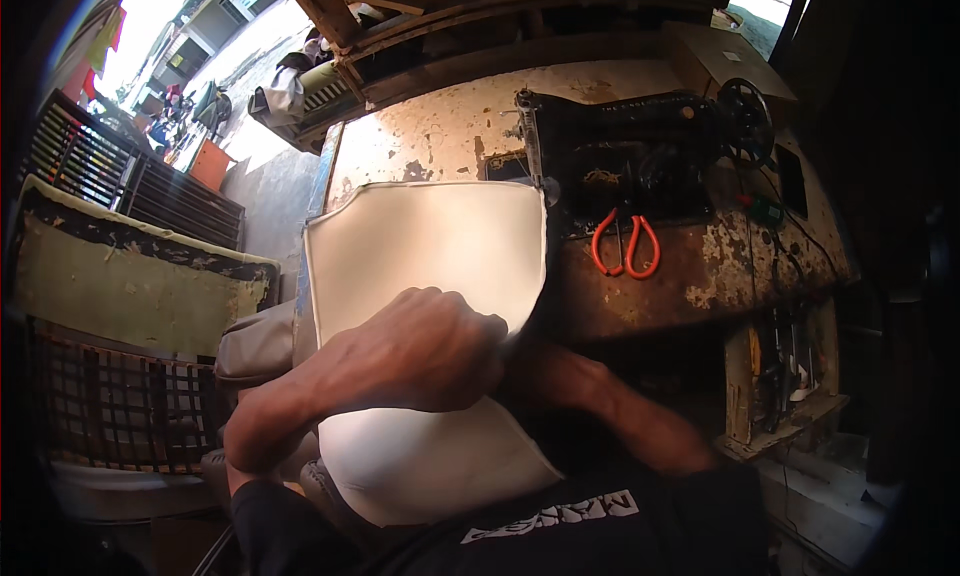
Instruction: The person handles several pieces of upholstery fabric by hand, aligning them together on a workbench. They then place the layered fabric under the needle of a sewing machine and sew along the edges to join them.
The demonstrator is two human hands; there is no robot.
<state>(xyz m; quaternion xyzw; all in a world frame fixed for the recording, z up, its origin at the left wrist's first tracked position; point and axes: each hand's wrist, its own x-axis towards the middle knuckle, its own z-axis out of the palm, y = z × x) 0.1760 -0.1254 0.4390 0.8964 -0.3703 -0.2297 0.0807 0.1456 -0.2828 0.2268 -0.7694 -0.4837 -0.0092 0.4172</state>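
A large cream sheet of upholstery material point(430, 236) with a corded edge lies across the front of the worktable and drapes down over my lap. Its upper right corner rests beside the needle end of a black sewing machine point(640, 126). My left hand point(440, 341) is closed in a fist over the sheet, gripping it at the right edge. Beside and below it, my right hand point(535, 371) reaches in at the same edge; its fingers are hidden behind the left hand and the material. Red-handled scissors point(655, 256) lie by the machine, right of the sheet.
The worn worktable point(650, 301) has peeling patches. A green-and-red object point(762, 210) lies near the machine's wheel. At the left stand a padded frame point(130, 286) and a webbed frame point(120, 401). Tools hang on a wooden stand point(740, 386) under the table's right end.
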